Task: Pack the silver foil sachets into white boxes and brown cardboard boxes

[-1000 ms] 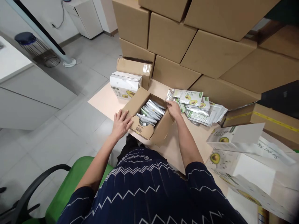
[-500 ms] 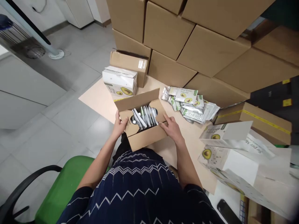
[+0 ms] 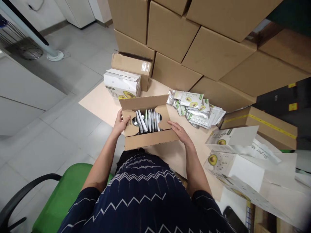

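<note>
A pale beige, flat, smooth tabletop (image 3: 93, 100) shows bare at its left corner and along parts of its near edge. Toward its left end stands a white rectangular carton printed with avocados (image 3: 122, 82), and just behind it, nearer the far edge, an oblong brown cardboard box (image 3: 131, 63). Right of the middle, by the far edge, lies a loose heap of flat white-and-silver sachets with green print (image 3: 199, 110); an open white printed carton (image 3: 220, 160) overlaps the right end, its support hidden.
</note>
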`<state>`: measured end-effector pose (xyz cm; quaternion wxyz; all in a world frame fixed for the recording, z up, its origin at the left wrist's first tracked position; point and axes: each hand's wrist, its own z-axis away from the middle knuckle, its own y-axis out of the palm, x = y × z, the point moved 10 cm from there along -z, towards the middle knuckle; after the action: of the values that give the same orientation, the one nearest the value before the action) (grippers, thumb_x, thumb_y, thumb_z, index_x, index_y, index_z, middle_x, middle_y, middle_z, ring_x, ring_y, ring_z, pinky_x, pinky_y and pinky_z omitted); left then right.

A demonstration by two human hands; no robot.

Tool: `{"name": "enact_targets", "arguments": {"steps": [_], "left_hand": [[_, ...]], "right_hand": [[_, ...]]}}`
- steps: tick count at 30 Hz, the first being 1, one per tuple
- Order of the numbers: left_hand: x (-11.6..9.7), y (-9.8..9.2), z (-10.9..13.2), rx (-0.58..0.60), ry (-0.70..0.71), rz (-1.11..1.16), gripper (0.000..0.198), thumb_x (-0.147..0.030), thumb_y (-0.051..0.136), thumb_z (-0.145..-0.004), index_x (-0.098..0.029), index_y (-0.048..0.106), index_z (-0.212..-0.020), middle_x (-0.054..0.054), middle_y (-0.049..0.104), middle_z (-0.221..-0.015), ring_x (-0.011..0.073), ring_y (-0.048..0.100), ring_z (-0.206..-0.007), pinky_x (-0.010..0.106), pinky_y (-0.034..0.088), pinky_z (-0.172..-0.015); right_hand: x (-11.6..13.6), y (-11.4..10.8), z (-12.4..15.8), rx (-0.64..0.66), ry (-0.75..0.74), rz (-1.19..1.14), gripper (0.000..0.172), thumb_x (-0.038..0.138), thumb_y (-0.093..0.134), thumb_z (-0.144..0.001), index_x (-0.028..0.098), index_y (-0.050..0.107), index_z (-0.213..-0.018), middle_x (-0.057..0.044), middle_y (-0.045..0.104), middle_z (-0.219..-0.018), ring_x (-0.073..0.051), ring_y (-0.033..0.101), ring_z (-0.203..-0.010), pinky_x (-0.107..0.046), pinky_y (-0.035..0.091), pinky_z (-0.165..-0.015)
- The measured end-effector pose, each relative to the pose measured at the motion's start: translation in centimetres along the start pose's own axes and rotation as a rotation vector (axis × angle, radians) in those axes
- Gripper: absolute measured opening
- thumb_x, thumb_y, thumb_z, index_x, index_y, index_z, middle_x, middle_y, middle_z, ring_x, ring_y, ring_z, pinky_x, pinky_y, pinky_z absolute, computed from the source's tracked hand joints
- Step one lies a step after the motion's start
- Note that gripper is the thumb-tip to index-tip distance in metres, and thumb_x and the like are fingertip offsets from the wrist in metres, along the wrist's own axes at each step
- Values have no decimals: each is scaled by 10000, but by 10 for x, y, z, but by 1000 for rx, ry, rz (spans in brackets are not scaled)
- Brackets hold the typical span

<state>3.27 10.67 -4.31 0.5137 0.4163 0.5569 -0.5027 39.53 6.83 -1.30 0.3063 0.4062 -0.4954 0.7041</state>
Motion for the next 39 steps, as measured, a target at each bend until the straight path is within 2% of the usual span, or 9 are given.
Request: {"name": "enact_targets", "arguments": {"steps": [6,10,13,17,27,30,33,36,39], "left_hand": [[-7,-17,27,-142,-84,-147,717,-491,671,-832,-240,413,-1452,176,486,-1456,263,621,-1152,453,542,-938],[-61,-27,61,-232,217,-348,282,-419,601,-904,-231,674,-1101,93,635,-1227,230,604,-1159,431,526,-979],[-91,-12,80,-59,427,-447,182,-293,543,-940,-243,706,-1004,53,695,-1079,190,645,-1069,411,529,-987],[-93,5,91,228,538,-585,322,-143,460,-923,-250,700,-1110,68,705,-1148,193,631,-1132,422,536,-994],[-61,3,111,567,344,-787,652,-184,554,-800,-299,496,-1439,63,474,-1524,311,349,-1463,663,241,-1183],[-69,3,109,480,361,-656,466,-337,622,-854,-281,613,-1316,83,571,-1435,305,397,-1435,603,332,-1168],[-73,-4,96,225,334,-581,308,-423,600,-899,-248,695,-1135,90,691,-1234,279,557,-1277,528,461,-1088],[-69,-13,87,-55,265,-531,367,-446,588,-912,-229,639,-1204,90,683,-1173,235,640,-1070,455,551,-955],[-66,-12,81,-153,261,-487,600,-434,632,-883,-227,463,-1420,132,570,-1294,213,614,-1011,396,578,-848]], "right_hand": [[4,-17,4,-196,-30,-24,444,490,546,-916,271,672,-1281,-86,631,-1237,-217,633,-1072,-385,529,-919],[26,-27,-8,-258,-140,46,383,410,539,-925,281,687,-1253,-82,599,-1342,-218,614,-1151,-371,546,-896],[44,-18,-18,-219,-232,127,354,362,525,-939,291,699,-1240,-51,582,-1411,-226,524,-1314,-421,471,-1058],[50,0,-27,-96,-271,200,289,346,536,-932,290,767,-1096,-30,652,-1329,-234,569,-1263,-474,418,-1124],[32,3,-5,363,-189,114,454,434,590,-910,363,608,-1358,34,387,-1570,-248,352,-1464,-504,311,-1200],[28,6,-3,332,-159,66,468,446,685,-841,352,657,-1299,17,395,-1570,-271,376,-1450,-496,350,-1176],[16,-1,-14,92,-92,-41,343,463,638,-862,276,737,-1132,-48,643,-1331,-279,580,-1260,-489,449,-1087],[4,-8,-21,-203,-58,-150,434,468,677,-816,230,687,-1179,-66,711,-1110,-255,657,-1062,-457,516,-981],[1,-5,-23,-328,-66,-171,613,440,697,-789,241,565,-1353,-84,663,-1158,-233,624,-1074,-419,528,-946]]}}
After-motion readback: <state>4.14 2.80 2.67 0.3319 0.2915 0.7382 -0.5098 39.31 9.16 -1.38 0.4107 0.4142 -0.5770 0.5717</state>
